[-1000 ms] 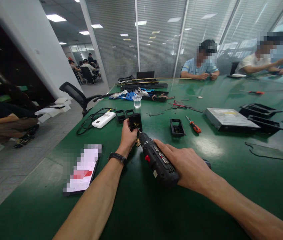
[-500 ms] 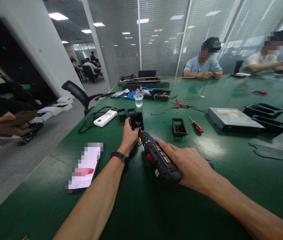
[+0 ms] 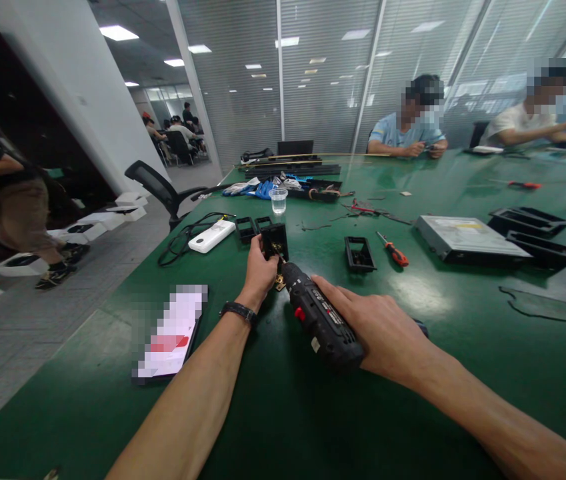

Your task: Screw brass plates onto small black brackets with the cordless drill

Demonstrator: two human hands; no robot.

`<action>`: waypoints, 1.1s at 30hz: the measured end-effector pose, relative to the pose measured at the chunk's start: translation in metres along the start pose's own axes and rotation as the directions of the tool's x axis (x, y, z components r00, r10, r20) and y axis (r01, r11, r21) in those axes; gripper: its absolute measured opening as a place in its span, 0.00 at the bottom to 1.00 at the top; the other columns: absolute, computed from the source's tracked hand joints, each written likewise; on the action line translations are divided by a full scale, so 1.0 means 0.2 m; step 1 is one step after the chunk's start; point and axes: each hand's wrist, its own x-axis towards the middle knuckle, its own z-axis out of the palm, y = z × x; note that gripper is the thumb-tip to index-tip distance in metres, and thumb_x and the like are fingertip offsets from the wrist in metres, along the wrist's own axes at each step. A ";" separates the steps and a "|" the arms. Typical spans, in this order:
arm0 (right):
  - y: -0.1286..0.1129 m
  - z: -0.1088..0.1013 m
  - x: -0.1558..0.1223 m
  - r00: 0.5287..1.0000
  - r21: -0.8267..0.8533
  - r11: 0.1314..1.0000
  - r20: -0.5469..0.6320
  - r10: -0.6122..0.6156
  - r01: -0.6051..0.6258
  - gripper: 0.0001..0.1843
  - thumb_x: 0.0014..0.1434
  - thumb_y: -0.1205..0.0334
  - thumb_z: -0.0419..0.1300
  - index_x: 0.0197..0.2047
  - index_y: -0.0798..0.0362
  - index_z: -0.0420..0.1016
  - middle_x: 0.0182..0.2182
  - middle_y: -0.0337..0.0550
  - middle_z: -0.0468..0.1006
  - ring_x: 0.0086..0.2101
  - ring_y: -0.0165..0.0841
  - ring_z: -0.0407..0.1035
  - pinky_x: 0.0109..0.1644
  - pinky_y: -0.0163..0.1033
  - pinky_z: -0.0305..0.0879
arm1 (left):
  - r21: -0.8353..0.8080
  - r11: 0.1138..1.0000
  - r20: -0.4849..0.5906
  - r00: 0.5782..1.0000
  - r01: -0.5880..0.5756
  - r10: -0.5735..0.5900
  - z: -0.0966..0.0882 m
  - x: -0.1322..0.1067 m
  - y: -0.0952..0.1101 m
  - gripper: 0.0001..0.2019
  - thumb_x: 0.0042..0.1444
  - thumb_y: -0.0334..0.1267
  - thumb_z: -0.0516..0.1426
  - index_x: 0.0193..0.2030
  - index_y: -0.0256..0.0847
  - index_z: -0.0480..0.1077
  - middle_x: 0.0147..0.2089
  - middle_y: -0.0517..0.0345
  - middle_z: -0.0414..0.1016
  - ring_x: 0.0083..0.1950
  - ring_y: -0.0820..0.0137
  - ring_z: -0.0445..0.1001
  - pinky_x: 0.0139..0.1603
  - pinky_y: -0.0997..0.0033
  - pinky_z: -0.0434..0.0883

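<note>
My right hand [image 3: 387,327] is wrapped round a black cordless drill [image 3: 323,317] with a red switch on its side. The drill points forward and left, its tip at a black plastic housing [image 3: 277,240]. That housing is gripped by my left hand [image 3: 261,270], which wears a dark wristband. Small brass-coloured parts [image 3: 279,283] show just below the housing, close to the drill's chuck. Where exactly the bit touches is too small to tell. Just behind stand two more black frames [image 3: 246,229], and another black housing [image 3: 359,255] lies to the right.
A phone [image 3: 173,333] and a white power bank [image 3: 211,237] lie on the left. Beyond my hands stands a clear plastic cup [image 3: 278,201]. To the right are an orange-handled screwdriver [image 3: 393,251] and a flat metal box [image 3: 470,239]. Two people sit across the green table [image 3: 283,413].
My hands, the drill and the housing stay nearly still. At the far left, a bent-over person has straightened up.
</note>
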 end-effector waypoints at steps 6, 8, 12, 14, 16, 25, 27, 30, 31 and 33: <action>-0.01 0.00 0.00 1.000 -0.045 0.999 0.021 0.016 -0.015 0.56 0.54 0.55 0.65 0.79 0.50 0.41 0.57 0.56 0.78 0.39 0.48 0.80 0.39 0.47 0.69 | -0.010 1.000 0.001 1.000 0.004 -0.003 0.00 0.01 -0.01 0.28 0.50 0.19 0.57 0.58 0.40 0.65 0.59 0.47 0.75 0.59 0.63 0.75 0.63 0.60 0.70; -0.01 0.00 0.01 1.000 -0.044 0.999 0.021 0.010 -0.009 0.56 0.55 0.54 0.65 0.79 0.50 0.41 0.58 0.56 0.78 0.39 0.49 0.80 0.39 0.47 0.69 | -0.011 1.000 0.000 1.000 0.000 0.000 0.00 0.01 -0.01 0.28 0.50 0.19 0.57 0.57 0.40 0.66 0.59 0.47 0.75 0.59 0.63 0.75 0.63 0.59 0.70; 0.00 0.00 0.00 1.000 -0.026 1.000 0.021 0.005 -0.004 0.54 0.57 0.53 0.63 0.79 0.49 0.40 0.58 0.55 0.79 0.40 0.50 0.81 0.40 0.49 0.70 | -0.011 1.000 0.001 1.000 -0.004 0.004 0.00 0.00 -0.01 0.27 0.50 0.20 0.57 0.57 0.40 0.65 0.60 0.46 0.75 0.60 0.63 0.75 0.64 0.58 0.70; 0.00 0.00 0.00 1.000 -0.033 0.999 0.017 0.006 -0.005 0.54 0.57 0.52 0.63 0.79 0.49 0.40 0.57 0.56 0.79 0.39 0.51 0.81 0.39 0.50 0.70 | -0.004 1.000 0.003 1.000 -0.002 0.002 0.00 0.00 -0.01 0.27 0.50 0.20 0.57 0.58 0.40 0.65 0.59 0.46 0.75 0.59 0.62 0.75 0.63 0.58 0.70; -0.01 0.01 0.00 1.000 -0.044 0.999 0.010 0.007 -0.006 0.54 0.57 0.51 0.63 0.79 0.49 0.41 0.57 0.56 0.78 0.38 0.50 0.80 0.38 0.49 0.70 | 0.001 1.000 -0.002 1.000 0.001 -0.001 0.00 0.01 -0.01 0.28 0.49 0.19 0.57 0.58 0.40 0.66 0.59 0.47 0.75 0.59 0.62 0.75 0.64 0.58 0.70; -0.07 -0.03 -0.01 1.000 0.056 0.998 -0.002 0.009 -0.009 0.55 0.53 0.59 0.64 0.79 0.50 0.43 0.56 0.55 0.79 0.42 0.50 0.80 0.43 0.49 0.71 | -0.034 0.999 -0.027 0.999 -0.027 0.026 0.00 0.00 0.03 0.27 0.52 0.22 0.58 0.58 0.41 0.66 0.58 0.46 0.75 0.57 0.61 0.76 0.62 0.56 0.71; -0.10 -0.04 -0.03 0.999 0.105 0.994 -0.041 0.026 -0.021 0.54 0.53 0.61 0.64 0.79 0.51 0.43 0.59 0.56 0.78 0.45 0.51 0.80 0.46 0.51 0.72 | -0.067 0.997 -0.023 0.999 -0.025 0.024 0.00 -0.01 0.05 0.26 0.53 0.22 0.58 0.59 0.41 0.66 0.59 0.45 0.75 0.56 0.61 0.77 0.61 0.55 0.72; -0.13 -0.06 -0.08 0.991 0.215 0.977 -0.123 0.042 -0.014 0.52 0.54 0.61 0.63 0.78 0.49 0.46 0.62 0.55 0.76 0.49 0.51 0.79 0.50 0.52 0.73 | -0.117 0.993 -0.004 0.999 -0.034 0.034 0.01 -0.02 0.09 0.28 0.53 0.22 0.57 0.61 0.41 0.65 0.59 0.46 0.75 0.58 0.61 0.76 0.64 0.54 0.70; -0.13 -0.07 -0.10 0.988 0.254 0.967 -0.149 0.041 -0.002 0.51 0.55 0.61 0.63 0.77 0.49 0.47 0.61 0.54 0.76 0.50 0.51 0.79 0.51 0.51 0.73 | -0.124 0.992 -0.001 0.999 -0.038 0.039 0.02 -0.03 0.10 0.28 0.53 0.22 0.57 0.61 0.41 0.65 0.59 0.46 0.75 0.59 0.61 0.76 0.65 0.53 0.69; -0.14 -0.08 -0.12 0.980 0.338 0.941 -0.194 0.032 0.036 0.49 0.54 0.63 0.62 0.76 0.48 0.51 0.60 0.52 0.78 0.53 0.48 0.77 0.52 0.48 0.72 | -0.137 0.990 -0.003 0.999 -0.039 0.039 0.02 -0.03 0.11 0.27 0.54 0.23 0.58 0.61 0.41 0.65 0.59 0.45 0.75 0.60 0.61 0.76 0.66 0.53 0.68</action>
